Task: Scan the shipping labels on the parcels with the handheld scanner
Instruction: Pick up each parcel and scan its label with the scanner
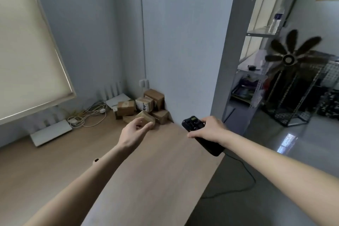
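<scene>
Reaching across the wooden worktop [146,161] toward the cardboard parcels [145,106] heaped in the far corner is the step in hand; the left hand [134,130], fingers loosely apart and empty, hovers just before the nearest parcel [146,116]; the right hand [209,129] is clamped round the black handheld scanner [194,124]; no label faces up, so the next move likely calls for gripping and turning that parcel.

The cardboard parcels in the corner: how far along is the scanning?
Done: the right hand holds the black handheld scanner. In hand: the left hand, fingers loosely open, reaches toward the nearest brown cardboard parcel of the pile on the wooden desk. Left: apparently all the scanning; the pictures do not show any parcel as scanned.
</scene>
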Demonstrator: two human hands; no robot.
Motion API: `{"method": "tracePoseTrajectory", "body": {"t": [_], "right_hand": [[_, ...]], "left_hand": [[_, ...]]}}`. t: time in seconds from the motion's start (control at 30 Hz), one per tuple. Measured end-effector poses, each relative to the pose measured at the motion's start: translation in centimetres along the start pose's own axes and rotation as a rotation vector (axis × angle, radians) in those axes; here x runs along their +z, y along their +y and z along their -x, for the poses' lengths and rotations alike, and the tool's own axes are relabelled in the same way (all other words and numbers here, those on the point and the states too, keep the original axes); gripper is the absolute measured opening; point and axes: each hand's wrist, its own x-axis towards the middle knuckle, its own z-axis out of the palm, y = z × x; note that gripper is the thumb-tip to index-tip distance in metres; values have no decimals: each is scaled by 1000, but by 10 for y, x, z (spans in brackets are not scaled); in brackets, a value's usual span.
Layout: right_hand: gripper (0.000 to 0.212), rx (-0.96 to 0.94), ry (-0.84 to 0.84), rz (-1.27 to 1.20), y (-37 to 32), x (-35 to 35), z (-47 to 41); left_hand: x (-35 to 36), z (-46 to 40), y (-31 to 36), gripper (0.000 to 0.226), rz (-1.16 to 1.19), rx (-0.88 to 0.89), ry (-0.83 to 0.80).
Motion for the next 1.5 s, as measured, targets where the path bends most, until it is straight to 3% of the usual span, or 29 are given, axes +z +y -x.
{"method": "tracePoseTrajectory", "body": {"t": [0.07, 0.17, 0.4, 0.5, 0.73, 0.87, 1.07, 1.33, 1.5], "right_hand": [[58, 20, -16, 4, -2, 11, -41], [58, 64, -44, -8, -9, 34, -104], [59, 142, -130, -98, -17, 106, -224], [63, 167, -171, -139, -19, 139, -270], [40, 166, -277, -161, -15, 206, -377], [59, 164, -349, -182, -11, 246, -443], [64, 180, -388, -222, -8, 297, -520], [68, 229, -382, -451, -14, 345, -555], [62, 182, -380, -518, -11, 333, -539]], "left_hand": [[8, -43, -12, 56, -13, -9, -6], [17, -107, -33, 13, -53, -3, -7], [31, -227, -103, 60, -46, -144, -44], [37, -268, -135, 60, -25, -204, -38], [61, -359, -203, 60, -31, -279, -23], [83, -406, -241, 61, -100, -311, -2], [116, -460, -283, 62, -72, -352, 26], [129, -481, -305, 62, 72, -456, 66], [125, -464, -295, 54, 163, -513, 165]]}}
